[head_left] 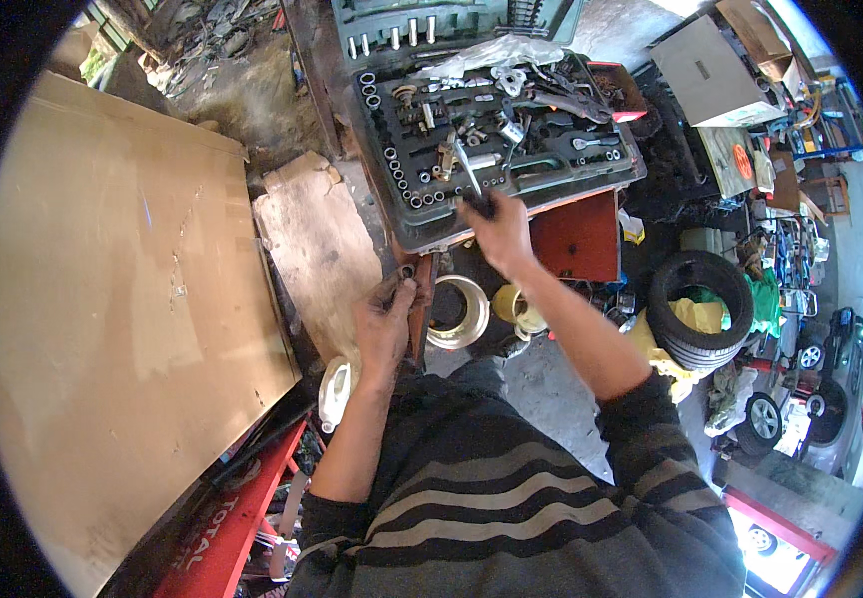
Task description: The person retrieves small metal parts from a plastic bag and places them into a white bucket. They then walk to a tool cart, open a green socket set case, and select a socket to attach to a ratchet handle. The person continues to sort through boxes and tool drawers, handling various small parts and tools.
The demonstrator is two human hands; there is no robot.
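Observation:
My right hand (503, 237) is closed around the black handle of a silver-shafted hand tool (469, 167). Its shaft points away from me over the near part of an open socket set case (429, 235); the exact kind of tip is unclear. Lower and to the left, my left hand (381, 327) pinches a small round metal socket (407, 271) beside the case's near left corner. Sockets (368, 88) line the left side of the case, and a ratchet (591, 143) lies at its right. Loose metal parts (446, 157) and a clear plastic bag (496, 55) lie on top.
A large cardboard sheet (132, 249) stands at left. Below the case are a red drawer (579, 239), a white round tub (478, 317) and a yellow container (521, 309). Stacked tyres (698, 299) are at right. A red bin (623, 90) adjoins the case.

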